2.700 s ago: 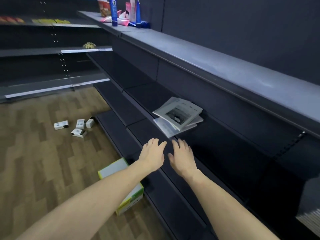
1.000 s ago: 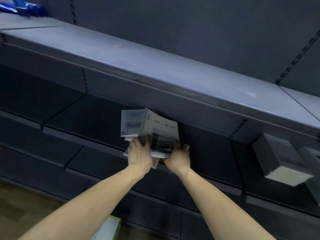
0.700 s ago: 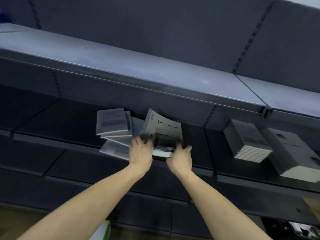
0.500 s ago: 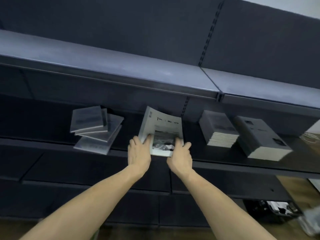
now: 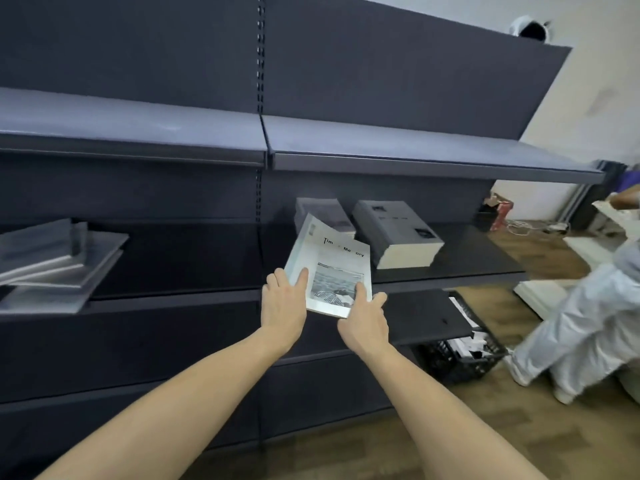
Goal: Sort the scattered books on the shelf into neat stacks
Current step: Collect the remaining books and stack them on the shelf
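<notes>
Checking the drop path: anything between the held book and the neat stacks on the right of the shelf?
Nothing visible. The book, held by the left hand and right hand, hangs in front of the nearer stack, partly hiding it. The taller stack sits just right. The dark shelf around them shows bare.

A dark shelving unit (image 5: 381, 147) with a slotted back panel (image 5: 398, 60) is set against a pale wall (image 5: 595, 81). Wood-patterned flooring (image 5: 519, 441) is laid below, where a black crate (image 5: 460, 358) is placed.
</notes>
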The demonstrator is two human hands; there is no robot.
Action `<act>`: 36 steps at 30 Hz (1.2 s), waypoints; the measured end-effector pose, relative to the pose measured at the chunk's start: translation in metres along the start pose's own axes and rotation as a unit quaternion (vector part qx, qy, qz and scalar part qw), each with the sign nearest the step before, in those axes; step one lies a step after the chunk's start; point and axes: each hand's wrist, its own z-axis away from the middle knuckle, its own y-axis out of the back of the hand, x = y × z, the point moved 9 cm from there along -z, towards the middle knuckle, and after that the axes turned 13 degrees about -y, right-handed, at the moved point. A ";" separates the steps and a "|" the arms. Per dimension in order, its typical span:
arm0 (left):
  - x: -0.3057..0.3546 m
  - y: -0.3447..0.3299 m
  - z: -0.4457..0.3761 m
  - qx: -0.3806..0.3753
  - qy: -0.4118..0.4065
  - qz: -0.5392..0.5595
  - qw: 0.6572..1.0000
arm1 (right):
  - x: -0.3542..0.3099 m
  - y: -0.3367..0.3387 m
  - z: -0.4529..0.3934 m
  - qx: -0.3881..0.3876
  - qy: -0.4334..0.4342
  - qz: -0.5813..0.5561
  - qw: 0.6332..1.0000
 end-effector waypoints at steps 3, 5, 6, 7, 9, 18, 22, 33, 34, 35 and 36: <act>0.040 0.000 -0.019 0.000 -0.022 0.013 1.000 | 0.034 0.023 -0.018 0.015 -0.025 -0.008 1.000; 0.063 0.000 -0.032 0.002 -0.033 0.027 0.999 | 0.054 0.036 -0.030 0.020 -0.040 -0.008 0.999; 0.074 -0.001 -0.039 0.002 -0.038 0.033 0.999 | 0.062 0.041 -0.037 0.022 -0.046 -0.008 0.999; 0.084 -0.001 -0.046 0.002 -0.043 0.036 0.998 | 0.069 0.046 -0.044 0.025 -0.051 -0.007 0.998; 0.101 -0.004 -0.061 0.004 -0.047 0.040 0.998 | 0.082 0.054 -0.061 0.029 -0.058 -0.004 0.998; 0.158 -0.034 -0.146 0.000 -0.038 0.065 0.997 | 0.113 0.076 -0.160 0.027 -0.057 0.033 0.997; 0.171 -0.053 -0.185 -0.031 -0.010 0.086 0.996 | 0.117 0.084 -0.210 0.023 -0.055 0.046 0.997; 0.204 -0.091 -0.248 -0.124 0.033 0.151 0.980 | 0.124 0.083 -0.328 0.007 0.060 0.128 0.990; 0.209 -0.093 -0.252 -0.128 0.038 0.148 0.980 | 0.123 0.079 -0.338 -0.001 0.083 0.132 0.988; 0.213 -0.094 -0.256 -0.131 0.042 0.144 0.980 | 0.122 0.077 -0.347 -0.012 0.104 0.137 0.985; 0.217 -0.096 -0.261 -0.135 0.045 0.142 0.980 | 0.122 0.074 -0.357 -0.027 0.120 0.145 0.982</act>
